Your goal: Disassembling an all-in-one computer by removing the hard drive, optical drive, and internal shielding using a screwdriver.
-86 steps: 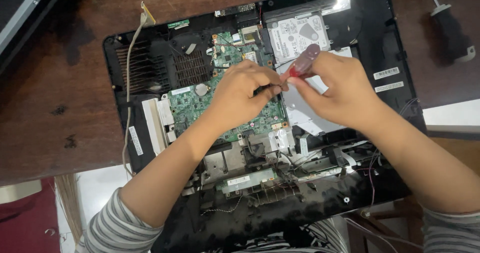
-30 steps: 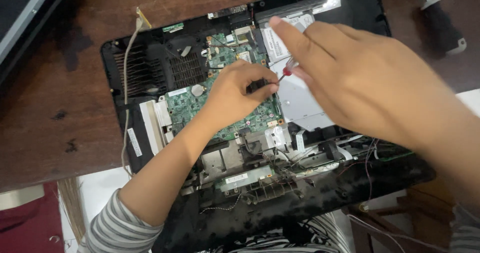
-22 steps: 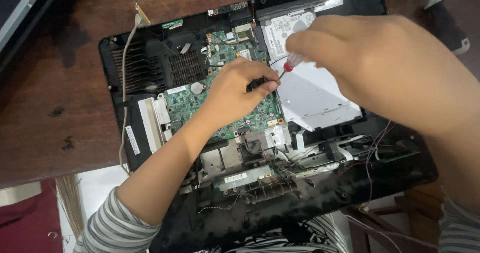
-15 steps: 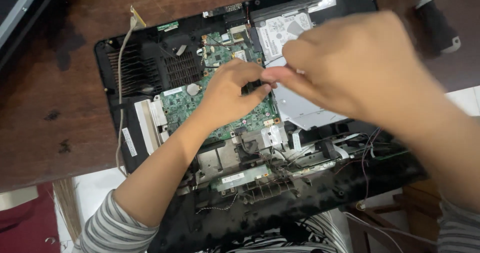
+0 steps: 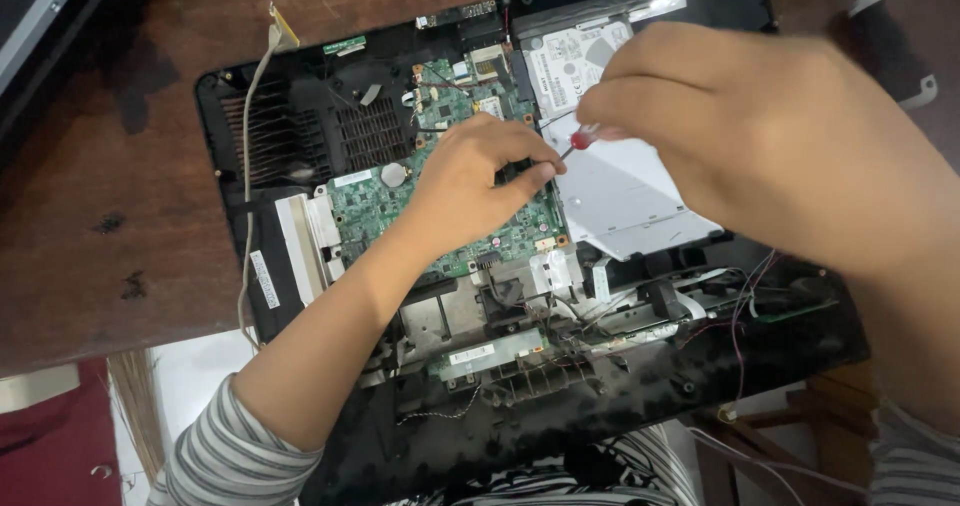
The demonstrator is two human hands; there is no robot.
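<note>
- Red-handled screwdriver [image 5: 583, 138]: we see it pinched in the fingers of the right hand [image 5: 760, 136], its tip slanting down-left toward the left hand [image 5: 470, 181].
- We see the left hand curled, fingertips pressed on the green motherboard [image 5: 370, 201], just left of the tip.
- Both hover over the opened black laptop chassis [image 5: 620, 406]; hard drive [image 5: 565, 61] far, silver optical drive [image 5: 625, 201] to the right.

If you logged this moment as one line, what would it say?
left hand: fingertips on green circuit board | right hand: grips red-handled screwdriver, tip by left fingers | base: opened black laptop shell on brown wooden table
</note>
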